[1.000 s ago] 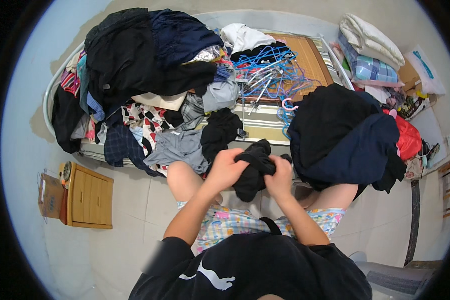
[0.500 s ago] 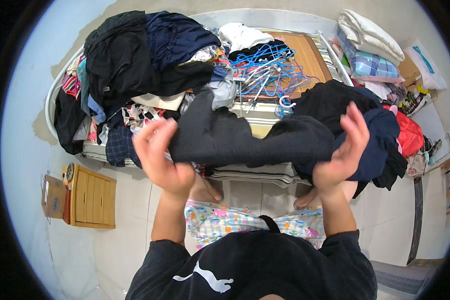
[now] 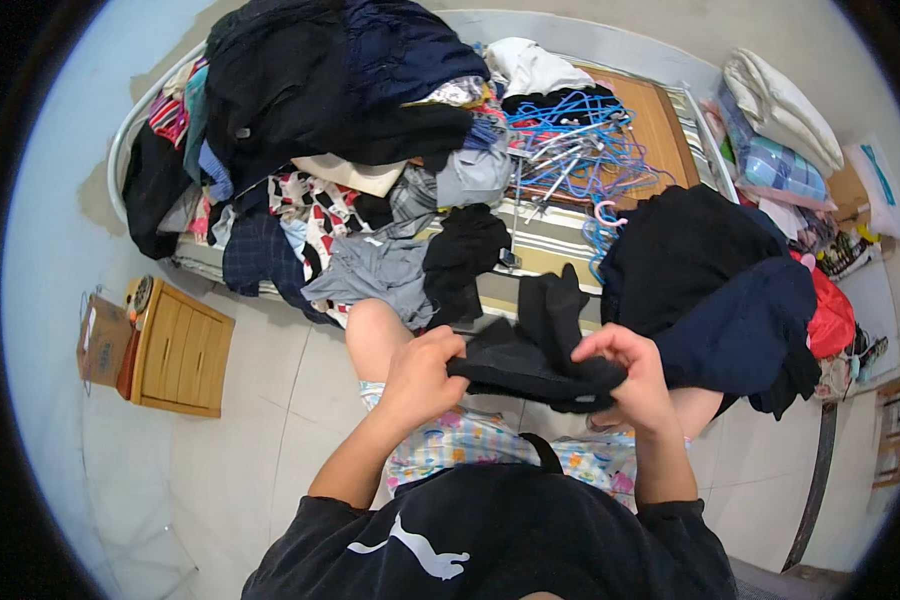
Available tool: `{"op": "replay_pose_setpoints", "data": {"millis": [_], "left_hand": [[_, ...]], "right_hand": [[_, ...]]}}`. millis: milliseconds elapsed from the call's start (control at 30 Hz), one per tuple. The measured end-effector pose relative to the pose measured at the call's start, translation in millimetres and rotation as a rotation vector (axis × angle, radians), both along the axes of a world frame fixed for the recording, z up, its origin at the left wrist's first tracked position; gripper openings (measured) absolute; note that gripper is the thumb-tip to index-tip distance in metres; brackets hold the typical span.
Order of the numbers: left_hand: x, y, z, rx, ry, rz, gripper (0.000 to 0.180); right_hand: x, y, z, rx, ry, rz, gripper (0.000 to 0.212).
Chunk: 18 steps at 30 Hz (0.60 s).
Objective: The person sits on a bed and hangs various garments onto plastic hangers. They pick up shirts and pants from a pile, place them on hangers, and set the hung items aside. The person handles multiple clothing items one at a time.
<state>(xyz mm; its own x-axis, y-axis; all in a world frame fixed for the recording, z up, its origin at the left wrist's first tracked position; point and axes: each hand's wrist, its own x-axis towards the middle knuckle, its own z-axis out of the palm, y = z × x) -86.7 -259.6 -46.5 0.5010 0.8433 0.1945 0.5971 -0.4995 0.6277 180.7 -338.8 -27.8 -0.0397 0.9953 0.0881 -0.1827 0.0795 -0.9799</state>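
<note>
Both hands hold a black garment (image 3: 530, 365) in front of my lap, its near edge stretched between them like a band. My left hand (image 3: 425, 378) is closed on its left end, with the knuckles up. At the right end, my right hand (image 3: 638, 375) grips the edge, thumb and fingers bent round it. A narrow part of the cloth points away from me toward the bed. Its exact kind is hidden by the folds. Past my left hand lie a grey shirt (image 3: 375, 275) and another black garment (image 3: 465, 255) on the bed's front edge.
A big heap of dark clothes (image 3: 300, 110) fills the bed's left side. Blue and purple hangers (image 3: 580, 145) lie tangled on a bamboo mat (image 3: 660, 120). Black and navy clothes (image 3: 730, 300) are piled at the right. A wooden cabinet (image 3: 182, 350) stands at the left.
The black garment has come down and nearer to my lap, and both hands, earlier spread and raised, now grip it. My view has shifted, and the grey shirt and black garment behind are now uncovered.
</note>
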Motion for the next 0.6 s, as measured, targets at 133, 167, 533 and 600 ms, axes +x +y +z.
{"op": "replay_pose_setpoints", "data": {"millis": [133, 167, 533, 600], "left_hand": [[-17, 3, 1, 0.118, -0.235, 0.208, 0.012], [-20, 5, 3, 0.15, -0.3, 0.261, 0.013], [-52, 12, 0, -0.33, -0.852, 0.139, 0.005], [-61, 28, -11, 0.063, -0.648, 0.227, 0.011]], "right_hand": [[1, 10, 7, 0.054, -0.701, -0.264, 0.033], [-2, 19, 11, 0.168, -0.98, -0.397, 0.033], [3, 57, -7, -0.38, 0.133, 0.256, 0.027], [-7, 75, -6, -0.269, 0.425, 0.305, 0.039]]}}
